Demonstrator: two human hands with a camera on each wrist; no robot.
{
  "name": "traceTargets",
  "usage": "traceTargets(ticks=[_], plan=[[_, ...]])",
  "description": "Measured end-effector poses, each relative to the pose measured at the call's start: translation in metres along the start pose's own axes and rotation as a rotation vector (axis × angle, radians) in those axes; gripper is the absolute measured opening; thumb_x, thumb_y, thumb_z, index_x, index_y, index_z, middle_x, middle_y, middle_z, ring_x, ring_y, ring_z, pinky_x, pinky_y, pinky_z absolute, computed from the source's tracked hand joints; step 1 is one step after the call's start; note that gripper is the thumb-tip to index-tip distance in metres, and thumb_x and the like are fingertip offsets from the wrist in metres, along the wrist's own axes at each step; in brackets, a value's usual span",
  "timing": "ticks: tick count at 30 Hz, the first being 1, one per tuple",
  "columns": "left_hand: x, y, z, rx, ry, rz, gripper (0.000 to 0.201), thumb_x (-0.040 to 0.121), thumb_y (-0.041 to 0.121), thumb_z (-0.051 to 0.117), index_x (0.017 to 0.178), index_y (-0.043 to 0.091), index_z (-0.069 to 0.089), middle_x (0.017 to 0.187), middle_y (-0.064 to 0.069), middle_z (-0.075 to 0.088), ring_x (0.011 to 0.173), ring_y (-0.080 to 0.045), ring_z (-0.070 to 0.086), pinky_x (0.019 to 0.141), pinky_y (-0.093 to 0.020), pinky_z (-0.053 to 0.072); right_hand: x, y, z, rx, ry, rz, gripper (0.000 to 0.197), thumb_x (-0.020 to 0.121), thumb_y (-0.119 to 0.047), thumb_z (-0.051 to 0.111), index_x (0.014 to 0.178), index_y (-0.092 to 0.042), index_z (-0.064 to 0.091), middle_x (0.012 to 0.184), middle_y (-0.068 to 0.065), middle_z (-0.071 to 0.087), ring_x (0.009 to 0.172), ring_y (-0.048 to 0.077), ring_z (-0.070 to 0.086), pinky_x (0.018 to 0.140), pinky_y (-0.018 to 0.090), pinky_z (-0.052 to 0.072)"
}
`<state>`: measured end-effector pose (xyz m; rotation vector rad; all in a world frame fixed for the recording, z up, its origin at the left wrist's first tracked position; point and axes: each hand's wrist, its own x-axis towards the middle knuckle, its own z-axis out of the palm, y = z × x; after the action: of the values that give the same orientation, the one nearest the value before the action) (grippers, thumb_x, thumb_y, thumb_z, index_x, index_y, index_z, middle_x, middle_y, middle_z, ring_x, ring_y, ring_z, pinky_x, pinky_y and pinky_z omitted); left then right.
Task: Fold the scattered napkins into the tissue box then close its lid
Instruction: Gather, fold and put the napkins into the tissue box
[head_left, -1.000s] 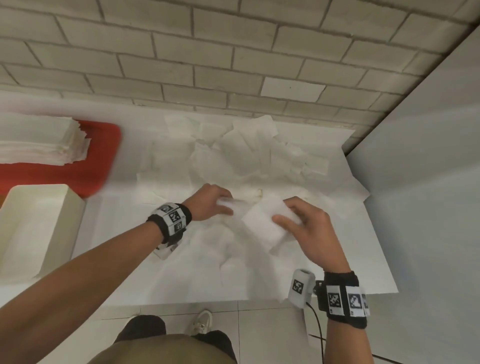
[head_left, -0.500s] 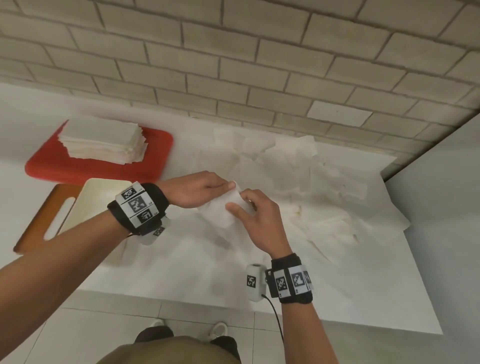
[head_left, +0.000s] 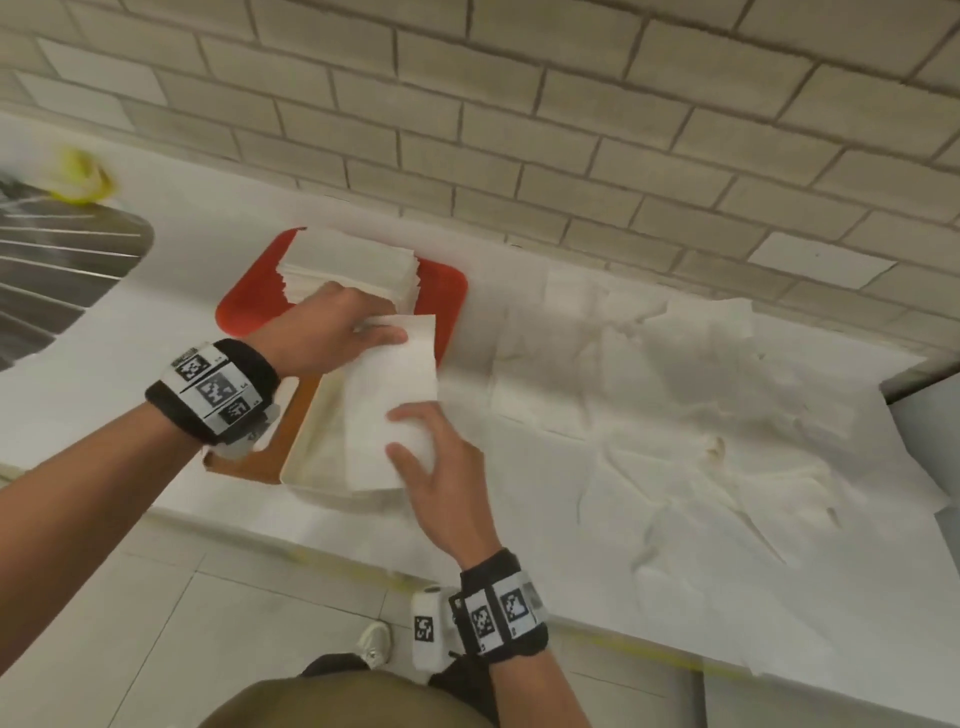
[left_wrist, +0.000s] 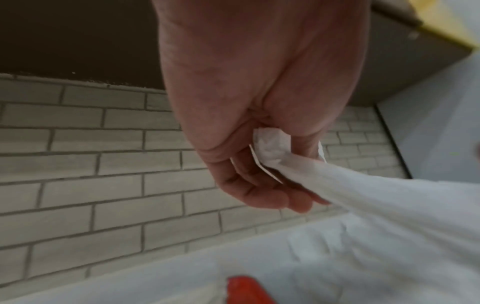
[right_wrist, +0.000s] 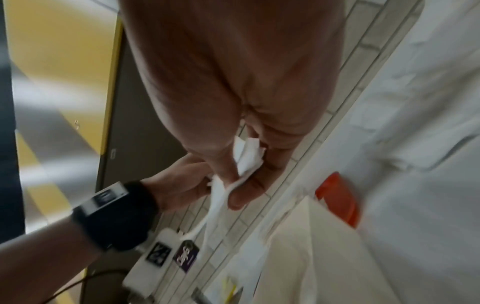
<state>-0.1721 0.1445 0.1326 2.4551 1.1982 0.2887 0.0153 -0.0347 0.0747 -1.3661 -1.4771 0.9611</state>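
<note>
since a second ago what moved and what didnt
Both hands, left and right, carried the folded napkin left from the loose pile to above the open box. Each still grips one end. Stack on the red tray unchanged.

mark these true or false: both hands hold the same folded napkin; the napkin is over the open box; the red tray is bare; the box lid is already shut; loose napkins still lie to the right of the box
1. Both hands hold the same folded napkin. True: the left hand pinches the far end of the folded napkin and the right hand the near end.
2. The napkin is over the open box. True: it is held above the tissue box.
3. The red tray is bare. False: the red tray carries a stack of napkins.
4. The box lid is already shut. False: the box is open at the top.
5. Loose napkins lie right of the box. True: scattered napkins cover the counter there.
</note>
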Motion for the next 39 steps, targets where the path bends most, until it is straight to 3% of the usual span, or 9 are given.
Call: traceTargets(ticks=[6, 10, 16, 19, 24, 27, 31, 35, 39], plan=[[0.003, -0.043, 0.026, 0.067, -0.057, -0.161, 0.022, 0.102, 0.023, 0.072, 0.122, 0.017, 0.068, 0.122, -0.007, 0.074, 0.116, -0.03, 0.066, 0.097, -0.045, 0.054, 0.038, 0.027, 0.088, -0.066, -0.092, 0.455, 0.014, 0.103, -0.021, 0.066, 0.116, -0.026, 0.07, 0.134, 0.004, 0.063, 0.096, 0.021, 0.077, 0.092, 0.038, 0.065], [-0.009, -0.051, 0.051, 0.173, -0.114, -0.123, 0.022, 0.099, 0.016, 0.073, 0.118, 0.02, 0.064, 0.117, 0.001, 0.064, 0.113, -0.027, 0.064, 0.089, -0.036, 0.051, 0.06, 0.026, 0.107, -0.297, -0.223, 0.612, 0.032, 0.107, -0.014, 0.057, 0.138, -0.006, 0.058, 0.145, 0.018, 0.049, 0.123, 0.036, 0.063, 0.106, 0.041, 0.056], [-0.023, -0.034, 0.093, 0.383, -0.62, -0.18, 0.095, 0.083, 0.052, 0.085, 0.159, 0.027, 0.033, 0.149, -0.006, 0.048, 0.132, -0.03, 0.058, 0.104, -0.042, 0.052, 0.046, 0.002, 0.075, -0.389, -0.203, 0.479, 0.028, 0.107, -0.025, 0.061, 0.133, -0.015, 0.065, 0.132, 0.017, 0.062, 0.113, 0.038, 0.069, 0.098, 0.046, 0.061], [-0.021, -0.027, 0.097, 0.446, -0.615, -0.217, 0.111, 0.068, 0.062, 0.091, 0.156, 0.027, 0.033, 0.14, -0.005, 0.05, 0.127, -0.029, 0.058, 0.1, -0.045, 0.056, 0.028, 0.007, 0.023, -0.326, -0.006, 0.317, 0.01, 0.104, -0.028, 0.066, 0.114, -0.027, 0.07, 0.109, 0.001, 0.077, 0.097, 0.018, 0.074, 0.092, 0.039, 0.063], [-0.008, 0.027, 0.07, 0.435, -0.284, -0.209, 0.058, 0.094, 0.047, 0.076, 0.141, 0.023, 0.053, 0.132, -0.003, 0.065, 0.119, -0.027, 0.064, 0.092, -0.042, 0.057, -0.013, 0.059, -0.103, -0.387, 0.255, 0.217, 0.005, 0.099, -0.027, 0.073, 0.103, -0.03, 0.07, 0.093, -0.014, 0.077, 0.084, 0.0, 0.073, 0.082, 0.034, 0.063], [0.002, 0.082, 0.08, 0.281, -0.081, -0.143, 0.039, 0.098, 0.045, 0.072, 0.129, 0.025, 0.06, 0.119, 0.002, 0.07, 0.103, -0.025, 0.069, 0.082, -0.04, 0.057, -0.035, 0.109, -0.192, -0.593, 0.309, 0.279, 0.027, 0.094, -0.02, 0.075, 0.117, -0.031, 0.064, 0.112, -0.004, 0.075, 0.105, 0.019, 0.071, 0.088, 0.04, 0.06], [0.033, 0.152, 0.129, 0.162, -0.124, -0.096, 0.033, 0.099, 0.048, 0.068, 0.125, 0.03, 0.064, 0.115, 0.01, 0.071, 0.103, -0.019, 0.07, 0.08, -0.036, 0.057, -0.05, 0.168, -0.312, -0.935, 0.314, 0.336, 0.078, 0.075, 0.009, 0.072, 0.14, -0.027, 0.051, 0.152, 0.009, 0.052, 0.144, 0.042, 0.047, 0.112, 0.054, 0.044], [0.057, 0.206, 0.187, 0.097, -0.162, -0.097, 0.03, 0.101, 0.05, 0.064, 0.125, 0.033, 0.062, 0.117, 0.015, 0.068, 0.104, -0.016, 0.068, 0.079, -0.036, 0.055, -0.041, 0.212, -0.415, -1.22, 0.224, 0.384, 0.122, 0.068, 0.017, 0.067, 0.165, -0.043, 0.024, 0.177, 0.005, 0.014, 0.166, 0.039, 0.007, 0.131, 0.056, 0.012], [0.069, 0.244, 0.227, 0.041, -0.158, -0.074, 0.027, 0.101, 0.052, 0.063, 0.121, 0.034, 0.064, 0.113, 0.018, 0.067, 0.102, -0.013, 0.068, 0.079, -0.034, 0.055, -0.02, 0.234, -0.465, -1.142, 0.074, 0.429, 0.082, 0.082, 0.009, 0.064, 0.15, -0.034, 0.052, 0.145, 0.014, 0.062, 0.132, 0.04, 0.063, 0.107, 0.055, 0.051]])
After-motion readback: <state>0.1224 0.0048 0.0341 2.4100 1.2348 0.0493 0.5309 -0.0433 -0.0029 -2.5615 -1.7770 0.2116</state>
